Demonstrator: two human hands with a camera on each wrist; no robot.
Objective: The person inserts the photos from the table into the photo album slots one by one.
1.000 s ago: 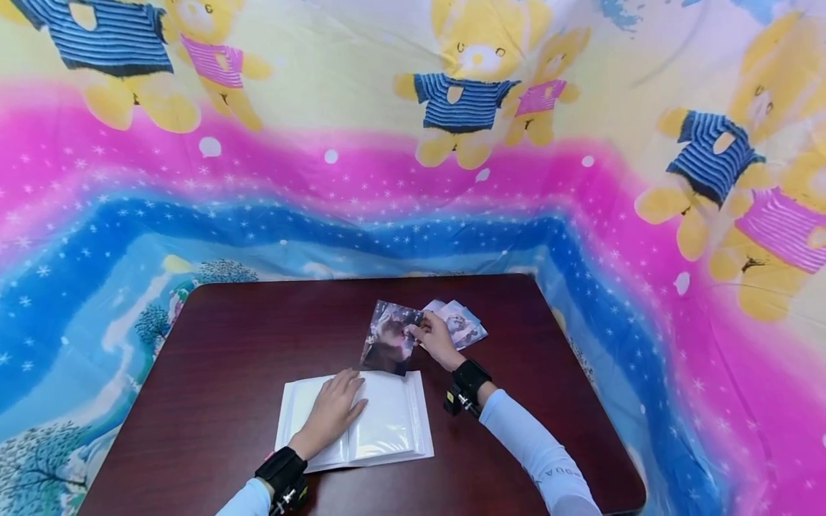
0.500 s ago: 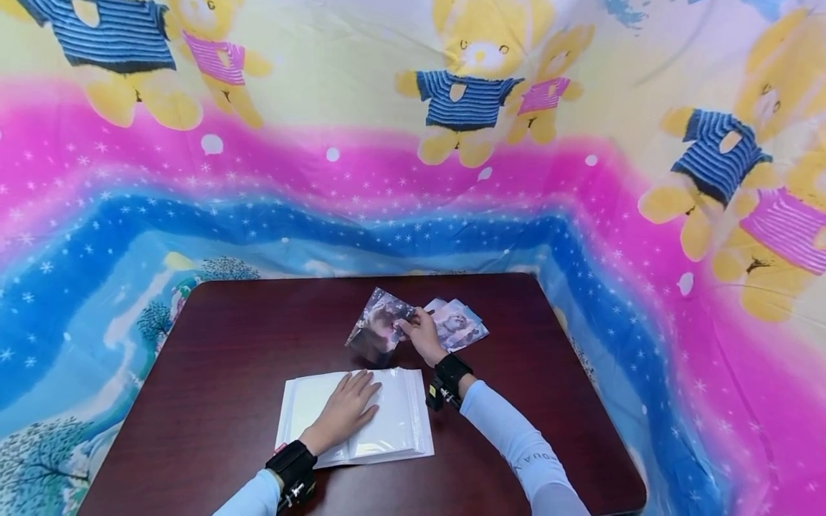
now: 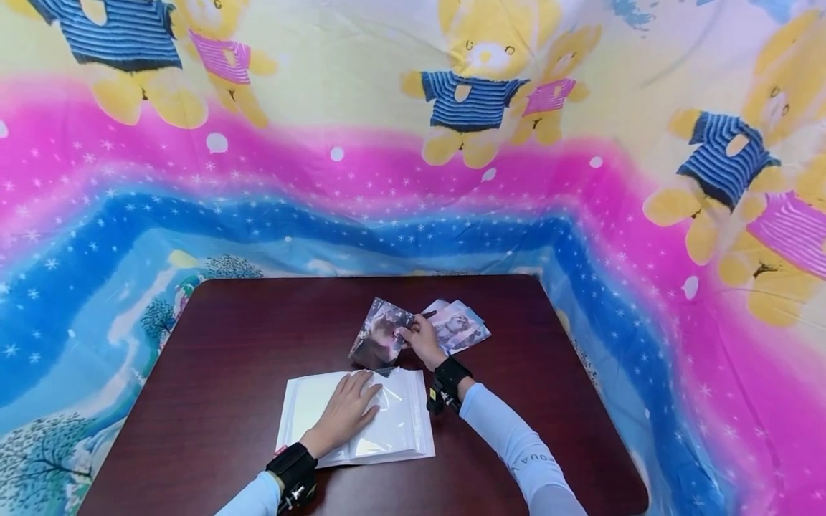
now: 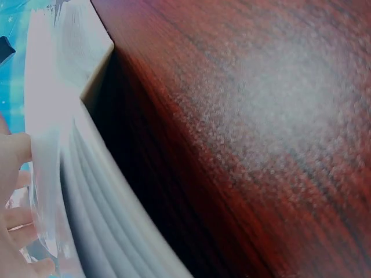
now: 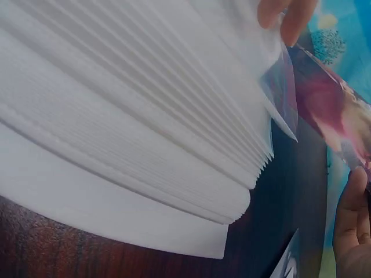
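Observation:
A photo album [image 3: 422, 430] with white pages and clear pockets lies spread out on the table. My left hand [image 3: 344, 416] rests across its pages, fingers extended toward the top edge. In the right wrist view, fingertips of that hand [image 5: 286, 17] touch a clear pocket [image 5: 281, 81] that bulges up from the page. Between thumb and fingers, my right hand [image 3: 422, 340] pinches a dark, pinkish photo [image 3: 381, 333] just beyond the album. The photo's lower corner meets the pocket's edge at the album's top. My right thumb [image 5: 355, 185] shows on the photo's near side.
Several more photos [image 3: 459, 326] lie overlapping on the table, right behind my right hand. The dark red wooden table [image 3: 226, 358] has rounded corners. A curtain printed with bears [image 3: 471, 100] surrounds its back and sides.
My left hand has slid right and up the pages. My right hand has shifted left with the photo, tilted it, then lowered it so its corner reaches the album's top edge.

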